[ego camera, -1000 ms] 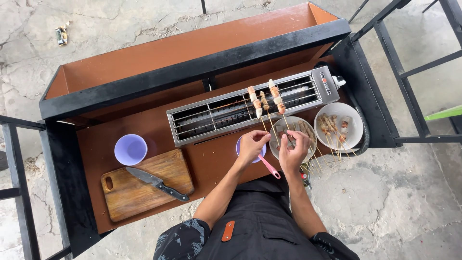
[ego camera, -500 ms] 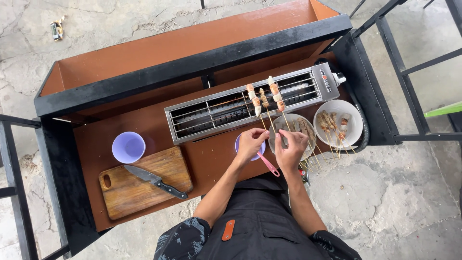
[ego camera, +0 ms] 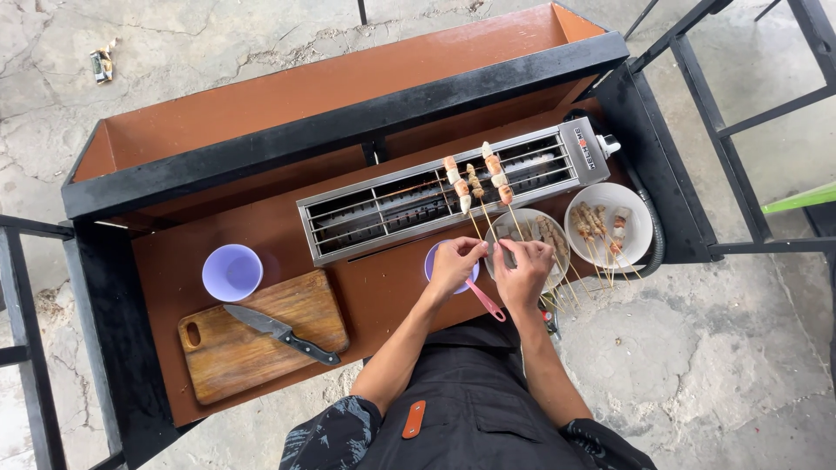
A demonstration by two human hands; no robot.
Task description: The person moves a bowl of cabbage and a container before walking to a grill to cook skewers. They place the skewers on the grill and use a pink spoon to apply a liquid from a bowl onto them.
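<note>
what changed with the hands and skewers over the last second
Little changed. The right hand drew slightly towards the left hand, both working over the near plate of skewers. Whether either grips a stick is unclear. The three skewers on the grill, the knife on the cutting board and the purple cup stayed put.

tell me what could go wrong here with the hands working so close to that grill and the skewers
The left hand and right hand work right beside the grill, so a finger could brush its hot bars. Three skewers lie with sticks jutting past the front edge; a bump might tip them off. The pink-handled brush pokes out of the small purple bowl under the left wrist and could get knocked over.
</note>
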